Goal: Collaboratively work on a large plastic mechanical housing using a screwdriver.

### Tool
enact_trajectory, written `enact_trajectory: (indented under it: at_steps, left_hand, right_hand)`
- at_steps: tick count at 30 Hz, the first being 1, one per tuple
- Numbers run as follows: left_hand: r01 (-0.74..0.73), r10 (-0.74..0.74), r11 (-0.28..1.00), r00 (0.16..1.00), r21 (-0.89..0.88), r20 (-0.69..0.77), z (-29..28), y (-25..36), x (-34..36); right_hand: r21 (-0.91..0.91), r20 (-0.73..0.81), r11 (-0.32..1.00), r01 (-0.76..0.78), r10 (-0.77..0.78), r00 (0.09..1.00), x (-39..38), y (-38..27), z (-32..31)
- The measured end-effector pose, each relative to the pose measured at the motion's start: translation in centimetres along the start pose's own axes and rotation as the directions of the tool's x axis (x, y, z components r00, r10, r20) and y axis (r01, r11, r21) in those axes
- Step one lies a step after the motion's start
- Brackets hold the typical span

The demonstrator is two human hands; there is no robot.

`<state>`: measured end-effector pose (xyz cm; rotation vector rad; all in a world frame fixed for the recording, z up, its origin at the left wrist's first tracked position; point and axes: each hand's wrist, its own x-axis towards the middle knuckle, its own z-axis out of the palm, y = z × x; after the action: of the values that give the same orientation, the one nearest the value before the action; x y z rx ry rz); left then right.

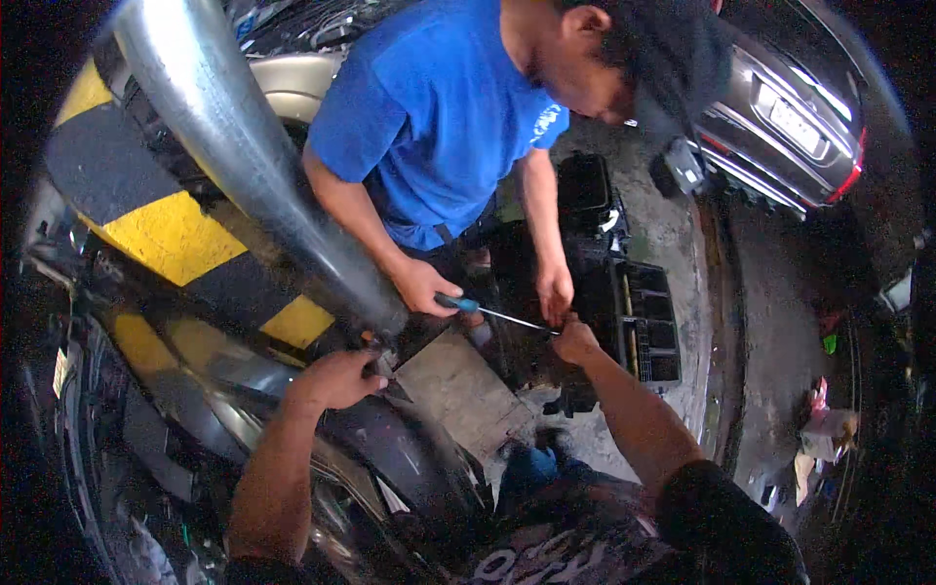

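My left hand is beside the lower end of a long grey metal panel. Its fingers are curled at a small metal piece, and what they hold is hard to make out. My right hand is stretched forward, fingers closed at the tip of a screwdriver with a teal handle. A co-worker's hand grips that handle. The co-worker's other hand hangs just above my right fingers. Whatever small part lies between my right fingers is hidden.
The co-worker in a blue shirt leans in from the far side. A black organizer case lies open on the floor. A yellow-and-black striped block is at left. A dark car stands at far right, and a cardboard box below it.
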<state>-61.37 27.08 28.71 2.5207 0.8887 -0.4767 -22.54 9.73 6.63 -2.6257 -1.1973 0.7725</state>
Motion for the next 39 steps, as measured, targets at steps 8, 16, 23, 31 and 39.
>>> enact_trajectory:
  at_steps: [8,16,23,31,39]
  left_hand:
    - [0.09,-0.09,0.996,0.994,0.005,0.058,0.1,-0.9,0.2]
    - [0.078,-0.078,0.995,0.997,0.055,0.001,0.2,-0.8,0.1]
    - [0.127,-0.13,0.99,0.99,0.056,0.046,-1.0,0.0,0.1]
    - [0.13,-0.13,0.991,0.991,-0.017,0.029,-0.6,0.1,-0.1]
    - [0.117,-0.118,0.993,0.993,0.027,0.011,-0.2,-0.1,0.2]
  right_hand:
    - [-0.35,-0.171,0.901,0.255,-0.329,0.929,7.6,4.5,3.8]
    - [0.21,-0.034,0.976,-0.06,0.069,0.997,11.0,3.5,2.1]
    - [0.467,0.171,0.854,-0.228,0.166,0.971,13.5,3.5,2.1]
    - [0.571,0.302,0.752,-0.329,0.18,0.936,12.8,3.8,0.5]
    - [-0.046,0.04,0.946,0.321,-0.32,0.947,1.7,2.7,-5.4]
